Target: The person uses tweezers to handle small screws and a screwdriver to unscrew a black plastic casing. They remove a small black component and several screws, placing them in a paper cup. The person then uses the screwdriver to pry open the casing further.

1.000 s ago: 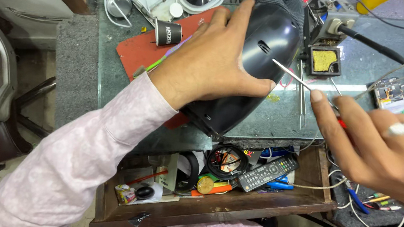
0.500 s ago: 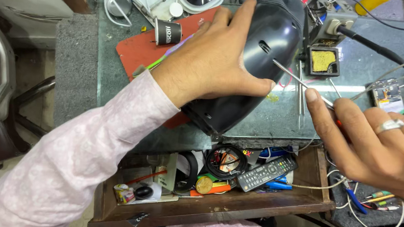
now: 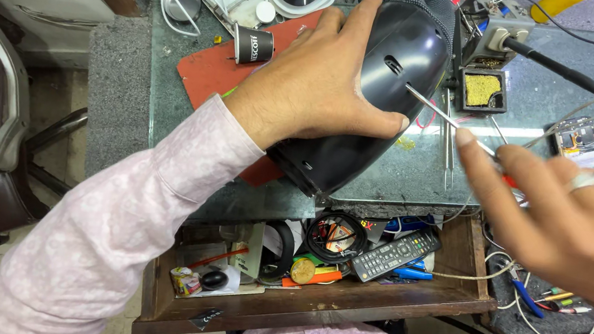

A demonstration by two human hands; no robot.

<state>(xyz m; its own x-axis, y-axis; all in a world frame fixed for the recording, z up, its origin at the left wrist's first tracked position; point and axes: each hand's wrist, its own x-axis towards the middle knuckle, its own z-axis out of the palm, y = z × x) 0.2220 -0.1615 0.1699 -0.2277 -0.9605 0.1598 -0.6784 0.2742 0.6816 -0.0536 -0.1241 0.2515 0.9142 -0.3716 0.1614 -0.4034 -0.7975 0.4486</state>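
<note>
Black speaker shell under flat left hand; right hand fingers apparently clamped on screwdriver.

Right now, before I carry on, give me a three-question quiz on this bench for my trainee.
1. True or false: the left hand rests flat on the black casing.
2. The screwdriver tip enters: A) a hole in the casing, B) the paper cup, C) the open drawer.
3. Which black device with buttons lies in the drawer?

Key: 1 true. 2 A; the right hand grips its handle. 3 the remote control.
</note>
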